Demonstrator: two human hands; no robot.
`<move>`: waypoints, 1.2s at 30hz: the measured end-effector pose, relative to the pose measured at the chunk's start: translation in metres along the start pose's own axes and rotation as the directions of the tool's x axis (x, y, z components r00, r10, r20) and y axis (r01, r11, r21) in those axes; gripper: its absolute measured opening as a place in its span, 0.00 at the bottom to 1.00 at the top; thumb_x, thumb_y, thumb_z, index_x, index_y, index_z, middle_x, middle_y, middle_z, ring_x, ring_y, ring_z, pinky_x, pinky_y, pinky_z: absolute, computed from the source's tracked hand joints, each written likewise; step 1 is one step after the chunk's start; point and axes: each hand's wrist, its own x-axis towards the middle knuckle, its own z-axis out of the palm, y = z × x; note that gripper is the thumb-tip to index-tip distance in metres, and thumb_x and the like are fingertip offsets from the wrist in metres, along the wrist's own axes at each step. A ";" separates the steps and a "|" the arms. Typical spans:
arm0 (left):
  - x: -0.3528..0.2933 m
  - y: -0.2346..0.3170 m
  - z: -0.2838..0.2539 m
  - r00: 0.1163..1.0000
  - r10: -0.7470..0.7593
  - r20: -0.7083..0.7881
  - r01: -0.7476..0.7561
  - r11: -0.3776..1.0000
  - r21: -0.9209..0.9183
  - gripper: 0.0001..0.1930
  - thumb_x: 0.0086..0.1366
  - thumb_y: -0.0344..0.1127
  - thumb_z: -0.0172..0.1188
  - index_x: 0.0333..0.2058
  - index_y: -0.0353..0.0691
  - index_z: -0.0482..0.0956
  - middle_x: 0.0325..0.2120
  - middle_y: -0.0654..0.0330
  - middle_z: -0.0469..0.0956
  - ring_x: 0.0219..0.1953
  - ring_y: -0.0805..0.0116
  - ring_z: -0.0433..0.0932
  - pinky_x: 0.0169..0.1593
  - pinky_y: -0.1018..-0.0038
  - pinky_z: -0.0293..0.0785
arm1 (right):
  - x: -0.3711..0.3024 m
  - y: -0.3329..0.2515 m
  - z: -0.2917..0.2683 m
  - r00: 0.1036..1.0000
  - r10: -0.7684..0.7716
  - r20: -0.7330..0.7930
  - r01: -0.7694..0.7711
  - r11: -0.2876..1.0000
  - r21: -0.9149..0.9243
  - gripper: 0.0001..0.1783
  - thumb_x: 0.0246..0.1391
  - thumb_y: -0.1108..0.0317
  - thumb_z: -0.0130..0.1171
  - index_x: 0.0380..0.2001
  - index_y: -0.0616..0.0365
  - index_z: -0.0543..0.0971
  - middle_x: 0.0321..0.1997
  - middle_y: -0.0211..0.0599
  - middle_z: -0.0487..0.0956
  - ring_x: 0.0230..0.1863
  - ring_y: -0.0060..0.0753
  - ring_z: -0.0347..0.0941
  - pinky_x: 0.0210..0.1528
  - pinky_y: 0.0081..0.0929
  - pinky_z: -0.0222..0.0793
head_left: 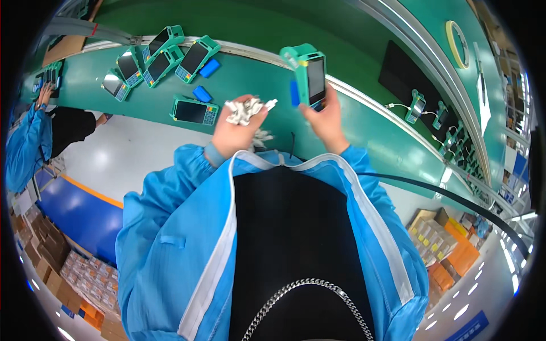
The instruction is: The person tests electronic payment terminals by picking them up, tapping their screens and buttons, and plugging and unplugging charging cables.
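My right hand (327,119) grips a green card payment terminal (315,79) with a dark screen, held upright above the bench. A blue block (294,92) shows against its left side; I cannot tell whether it is attached. In my left hand (230,132) lies a clump of small white pieces (244,112), too blurred to name. More white pieces (261,138) show just below that hand, on the bench side. Left of it, another terminal (194,112) rests flat, near two blue blocks (202,94). Several similar terminals (196,58) lie grouped farther back.
A metal rail (256,52) runs along the back of the green bench (153,102). On the right, several terminals (417,106) stand with white cables, by a dark mat (398,71) and a tape roll (456,44). A co-worker (28,142) handles terminals at far left.
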 end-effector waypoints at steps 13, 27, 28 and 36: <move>0.058 -0.001 0.059 0.898 0.162 0.409 -0.296 0.910 0.291 0.07 0.63 0.33 0.63 0.33 0.36 0.78 0.26 0.64 0.77 0.27 0.75 0.74 0.30 0.75 0.69 | -0.041 -0.059 -0.032 0.953 -0.034 -0.302 -0.017 0.986 -0.167 0.46 0.32 0.62 0.69 0.57 0.68 0.65 0.44 0.59 0.77 0.46 0.53 0.77 0.49 0.38 0.73; 0.042 -0.100 0.232 0.986 -0.011 -0.169 0.050 0.973 0.226 0.06 0.64 0.33 0.60 0.35 0.36 0.76 0.17 0.64 0.73 0.19 0.78 0.70 0.24 0.81 0.65 | 0.100 0.164 -0.336 0.977 0.095 -0.192 -0.160 0.921 -0.356 0.40 0.29 0.53 0.70 0.43 0.71 0.70 0.41 0.58 0.78 0.44 0.58 0.76 0.49 0.43 0.73; 0.019 -0.108 0.233 0.945 0.325 -0.014 -0.237 0.716 0.657 0.06 0.64 0.33 0.60 0.35 0.37 0.76 0.17 0.64 0.72 0.19 0.78 0.70 0.24 0.81 0.65 | 0.121 0.178 -0.345 0.933 0.149 -0.327 -0.243 0.932 -0.269 0.39 0.30 0.52 0.70 0.42 0.71 0.70 0.42 0.59 0.77 0.45 0.59 0.75 0.49 0.43 0.73; -0.059 -0.095 0.322 0.942 -0.208 -0.265 0.303 0.866 0.397 0.08 0.65 0.34 0.61 0.37 0.36 0.76 0.21 0.65 0.74 0.19 0.78 0.70 0.25 0.80 0.65 | 0.148 0.303 -0.433 0.749 -0.335 -0.572 0.096 0.909 -0.406 0.36 0.43 0.62 0.61 0.54 0.73 0.66 0.56 0.64 0.69 0.61 0.63 0.63 0.64 0.46 0.59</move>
